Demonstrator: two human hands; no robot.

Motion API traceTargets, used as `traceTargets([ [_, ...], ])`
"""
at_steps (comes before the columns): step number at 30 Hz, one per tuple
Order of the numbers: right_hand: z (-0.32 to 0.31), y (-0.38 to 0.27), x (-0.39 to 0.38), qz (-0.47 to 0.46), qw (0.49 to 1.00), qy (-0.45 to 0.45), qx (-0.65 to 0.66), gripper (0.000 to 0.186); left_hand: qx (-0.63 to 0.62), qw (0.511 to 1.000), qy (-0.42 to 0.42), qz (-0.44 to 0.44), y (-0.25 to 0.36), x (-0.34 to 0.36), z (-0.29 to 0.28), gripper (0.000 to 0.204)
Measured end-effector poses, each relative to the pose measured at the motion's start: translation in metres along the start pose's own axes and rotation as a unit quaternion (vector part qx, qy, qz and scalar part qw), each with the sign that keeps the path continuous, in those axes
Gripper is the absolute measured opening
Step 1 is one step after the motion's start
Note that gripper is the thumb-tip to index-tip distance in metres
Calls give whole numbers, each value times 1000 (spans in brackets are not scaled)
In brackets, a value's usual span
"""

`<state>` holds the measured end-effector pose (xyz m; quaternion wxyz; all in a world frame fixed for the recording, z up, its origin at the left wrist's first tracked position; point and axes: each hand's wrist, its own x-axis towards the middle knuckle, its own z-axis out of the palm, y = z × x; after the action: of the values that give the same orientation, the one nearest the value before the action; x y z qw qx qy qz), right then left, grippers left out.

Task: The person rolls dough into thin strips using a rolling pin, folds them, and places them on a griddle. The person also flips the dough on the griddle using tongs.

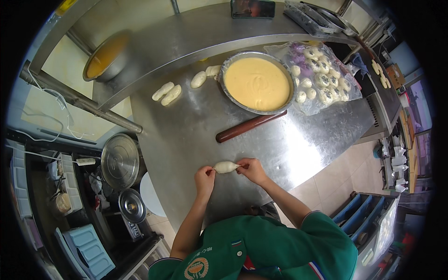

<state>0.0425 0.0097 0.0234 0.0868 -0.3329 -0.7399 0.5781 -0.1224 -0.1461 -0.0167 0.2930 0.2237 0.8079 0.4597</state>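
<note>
Lying crosswise on the steel table [196, 135], the dough piece [226, 167] is pinched at each end: left hand [204, 177], right hand [252, 170], equally near.

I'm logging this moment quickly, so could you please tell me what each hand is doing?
Left hand: closed, pinching the left end of the dough piece.
Right hand: closed, pinching its right end.
</note>
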Motion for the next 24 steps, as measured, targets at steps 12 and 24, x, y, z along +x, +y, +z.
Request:
traceTargets([
  [12,8,15,8,77,981,19,177,14,-225,959,-73,-156,20,5,-8,14],
  [24,18,21,8,68,990,5,122,14,-92,958,-257,-91,46,33,7,9],
])
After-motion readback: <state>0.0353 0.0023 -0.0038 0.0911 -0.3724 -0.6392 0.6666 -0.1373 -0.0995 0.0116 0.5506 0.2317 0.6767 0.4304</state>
